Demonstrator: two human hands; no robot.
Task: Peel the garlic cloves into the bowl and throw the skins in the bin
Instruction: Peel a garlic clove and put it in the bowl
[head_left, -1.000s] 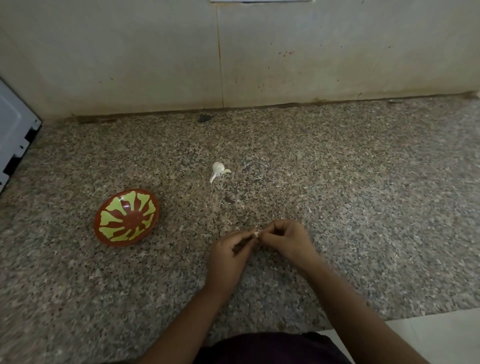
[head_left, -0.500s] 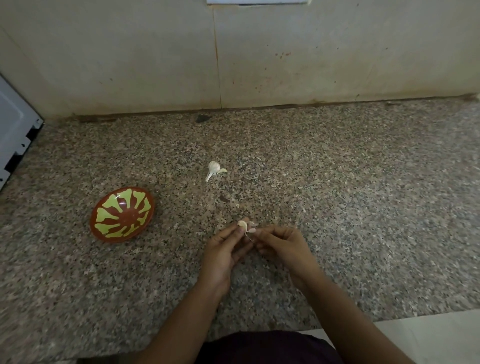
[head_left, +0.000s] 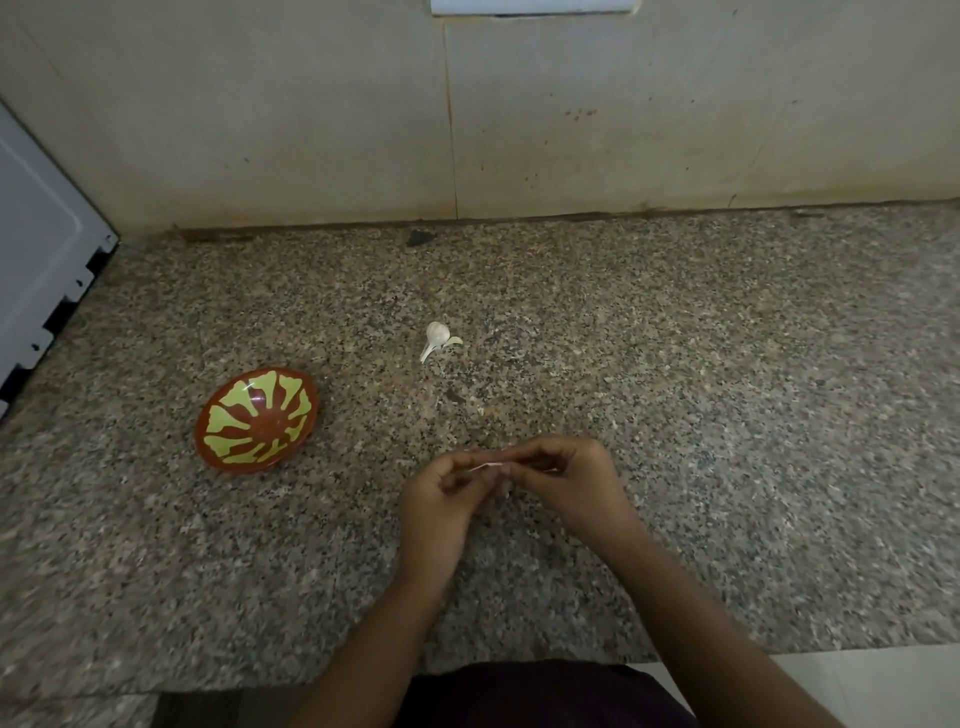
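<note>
A speckled granite counter (head_left: 727, 415) fills most of the view and bears the bowl (head_left: 257, 420), a shallow red-brown dish with a yellow-green petal pattern and nothing inside it. Behind the bowl, a stained pale tile wall (head_left: 260, 130) rises from the counter's back edge. To the bowl's left and farther back stands the side of a white appliance (head_left: 36, 249), cut off by the frame. Both forearms reach in from the near edge, to the right of the bowl, above a dark garment (head_left: 545, 691). The left hand (head_left: 441, 499) is the closer of the two to the bowl, though well apart from it, and the right hand (head_left: 566, 478) meets it fingertip to fingertip just above the counter. Both have their fingers curled in, thumb and forefinger pinching the two ends of a thin pale garlic skin (head_left: 485, 466) stretched between them. The view is too blurred to tell whether a clove sits hidden behind the fingers. A garlic clove (head_left: 435, 335), white with a papery tail, lies on the counter to the right of the bowl and a little farther back, apart from both hands. A small dark chip (head_left: 418, 238) lies farther back again, near the foot of the wall.
</note>
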